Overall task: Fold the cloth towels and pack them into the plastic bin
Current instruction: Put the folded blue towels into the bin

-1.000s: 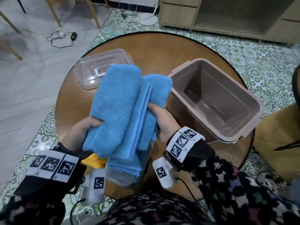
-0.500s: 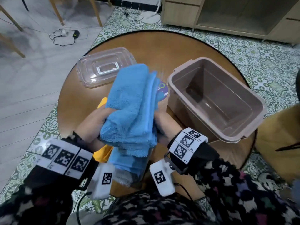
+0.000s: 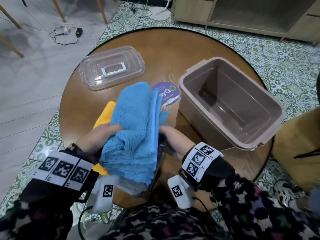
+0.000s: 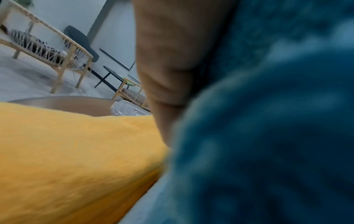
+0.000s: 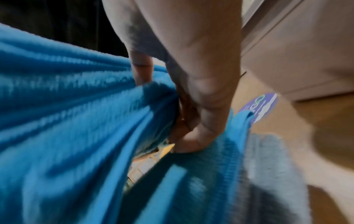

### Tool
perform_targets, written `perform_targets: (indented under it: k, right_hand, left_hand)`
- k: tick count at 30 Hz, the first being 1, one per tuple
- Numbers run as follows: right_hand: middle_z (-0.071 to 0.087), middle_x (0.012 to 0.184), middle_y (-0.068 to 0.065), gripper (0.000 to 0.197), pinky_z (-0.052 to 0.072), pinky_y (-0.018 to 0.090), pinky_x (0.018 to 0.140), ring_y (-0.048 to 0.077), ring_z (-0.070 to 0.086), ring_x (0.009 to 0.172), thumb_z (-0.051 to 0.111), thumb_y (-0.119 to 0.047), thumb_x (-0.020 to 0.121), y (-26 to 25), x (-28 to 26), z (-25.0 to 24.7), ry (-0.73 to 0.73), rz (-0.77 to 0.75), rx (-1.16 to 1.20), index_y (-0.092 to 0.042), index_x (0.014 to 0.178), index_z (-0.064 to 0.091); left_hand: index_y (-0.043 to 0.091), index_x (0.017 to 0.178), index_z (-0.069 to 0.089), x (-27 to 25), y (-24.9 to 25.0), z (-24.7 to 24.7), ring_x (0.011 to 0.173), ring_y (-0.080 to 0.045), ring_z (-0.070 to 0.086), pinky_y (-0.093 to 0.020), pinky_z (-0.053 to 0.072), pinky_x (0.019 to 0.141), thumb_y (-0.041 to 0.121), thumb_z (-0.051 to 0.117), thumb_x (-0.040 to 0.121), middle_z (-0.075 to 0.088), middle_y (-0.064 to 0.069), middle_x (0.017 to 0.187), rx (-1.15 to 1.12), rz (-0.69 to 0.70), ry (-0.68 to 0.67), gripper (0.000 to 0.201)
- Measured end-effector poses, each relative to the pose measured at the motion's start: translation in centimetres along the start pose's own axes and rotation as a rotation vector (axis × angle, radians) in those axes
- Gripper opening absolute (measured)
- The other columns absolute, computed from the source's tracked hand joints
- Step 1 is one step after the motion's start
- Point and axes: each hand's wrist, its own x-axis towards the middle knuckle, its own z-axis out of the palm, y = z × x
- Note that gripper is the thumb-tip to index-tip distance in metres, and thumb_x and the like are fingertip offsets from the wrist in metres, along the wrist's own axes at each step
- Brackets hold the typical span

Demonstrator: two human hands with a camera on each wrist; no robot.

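Both forearms reach in from the near edge of the table, dark patterned sleeves down to tagged wristbands. Left hand (image 3: 97, 135) lies palm-in on the towel's (image 3: 133, 129) left side, fingers on top, thumb hidden. Right hand (image 3: 174, 141) sits close on the other side, wrist bent inward, fingers (image 5: 191, 142) curled into the blue folds, pinching them. The hands are level, near each other.

— Anything readable?
— A round purple sticker (image 3: 167, 93) near the table's (image 3: 173, 49) middle shows "ayGO" and, under it, "Clean as you go"; the first letters are covered.
— More?
— No.
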Motion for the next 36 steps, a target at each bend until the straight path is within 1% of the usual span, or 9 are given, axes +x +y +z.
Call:
perform_targets:
  k: [4, 6, 10, 14, 17, 21, 24, 29, 36]
  right_hand:
    - [0.05, 0.081, -0.003, 0.013, 0.046, 0.027, 0.061, 0.011, 0.047, 0.064, 0.051, -0.031, 0.085, 1.4, 0.6, -1.4, 0.204, 0.03, -0.16, -0.019, 0.09, 0.054]
    - [0.048, 0.09, -0.006, 0.04, 0.051, 0.036, 0.073, 0.013, 0.046, 0.072, 0.052, -0.053, 0.081, 1.8, 0.7, -1.8, 0.188, 0.081, -0.1, -0.024, 0.108, 0.053]
    - [0.047, 0.095, -0.022, 0.047, 0.046, 0.031, 0.084, 0.005, 0.051, 0.091, 0.04, -0.067, 0.086, 1.3, 0.4, -1.1, 0.072, 0.05, -0.1, -0.04, 0.125, 0.045]
    - [0.059, 0.125, -0.009, 0.064, 0.039, 0.039, 0.107, 0.015, 0.055, 0.117, 0.055, -0.076, 0.065, 1.3, 0.4, -0.2, 0.073, -0.046, -0.24, -0.033, 0.113, 0.058]
    - [0.062, 0.123, -0.003, 0.04, 0.042, 0.038, 0.106, 0.017, 0.059, 0.112, 0.058, -0.056, 0.082, 1.1, 0.5, 0.2, 0.076, -0.09, -0.229, -0.027, 0.111, 0.06]
    - [0.064, 0.122, -0.003, 0.081, 0.043, 0.037, 0.104, 0.015, 0.061, 0.111, 0.06, -0.07, 0.058, 0.7, 0.3, 0.2, 0.05, -0.124, -0.183, -0.021, 0.123, 0.06]
    - [0.066, 0.12, -0.001, 0.067, 0.043, 0.041, 0.104, 0.018, 0.062, 0.11, 0.057, -0.068, 0.07, 0.0, -0.2, 0.0, 0.027, -0.135, -0.199, -0.022, 0.119, 0.063]
    - [0.048, 0.142, -0.005, 0.094, 0.028, 0.044, 0.114, 0.014, 0.044, 0.131, 0.049, -0.079, 0.062, -0.6, -1.1, 0.4, -0.021, -0.259, -0.118, -0.027, 0.14, 0.042]
    - [0.06, 0.125, 0.011, 0.081, 0.05, 0.04, 0.094, 0.026, 0.061, 0.108, 0.07, -0.03, 0.063, -2.3, -2.7, 0.6, -0.16, -0.366, 0.121, -0.006, 0.135, 0.044]
  left_hand:
    - [0.005, 0.089, 0.066, 0.6, -1.1, -0.4, 0.085, -0.039, 0.065, -0.05, 0.05, 0.078, 0.031, 0.067, 0.03, 0.071, -0.018, 0.09, 0.181, -0.075, 0.124, 0.064]
    - [0.004, 0.097, 0.065, 0.5, -1.3, -0.3, 0.092, -0.043, 0.064, -0.054, 0.048, 0.085, 0.032, 0.068, 0.033, 0.07, -0.021, 0.099, 0.191, -0.13, 0.124, 0.069]
    - [0.004, 0.104, 0.065, 0.5, -1.6, -0.4, 0.092, -0.041, 0.065, -0.055, 0.048, 0.087, 0.034, 0.072, 0.038, 0.07, -0.019, 0.099, 0.181, -0.196, 0.105, 0.073]
    - [0.008, 0.098, 0.067, 0.7, -1.7, -0.4, 0.081, -0.031, 0.07, -0.042, 0.055, 0.072, 0.037, 0.084, 0.023, 0.073, -0.013, 0.093, 0.207, -0.146, 0.051, 0.082]
    - [0.013, 0.1, 0.066, 0.3, -1.4, 0.2, 0.075, -0.023, 0.072, -0.031, 0.056, 0.057, 0.035, 0.086, 0.025, 0.075, -0.006, 0.089, 0.175, -0.094, -0.038, 0.081]
    - [0.011, 0.09, 0.067, 0.5, -0.8, 0.5, 0.065, -0.021, 0.071, -0.025, 0.054, 0.047, 0.029, 0.093, 0.042, 0.074, -0.007, 0.078, 0.013, -0.151, -0.101, 0.058]
    - [0.008, 0.098, 0.061, 0.9, -0.6, 0.2, 0.061, -0.017, 0.071, -0.023, 0.052, 0.043, 0.037, 0.094, 0.001, 0.074, -0.005, 0.074, -0.016, -0.164, -0.057, 0.106]
    - [0.001, 0.128, 0.047, 0.3, -0.5, 0.0, 0.073, -0.018, 0.07, -0.025, 0.055, 0.052, 0.041, 0.091, 0.0, 0.069, -0.01, 0.096, -0.117, 0.042, 0.0, 0.141]
    - [0.01, 0.1, 0.073, -2.0, 1.9, 2.8, 0.093, -0.027, 0.068, -0.034, 0.056, 0.075, 0.031, 0.087, 0.053, 0.07, -0.016, 0.104, -0.43, 0.195, -0.393, 0.053]
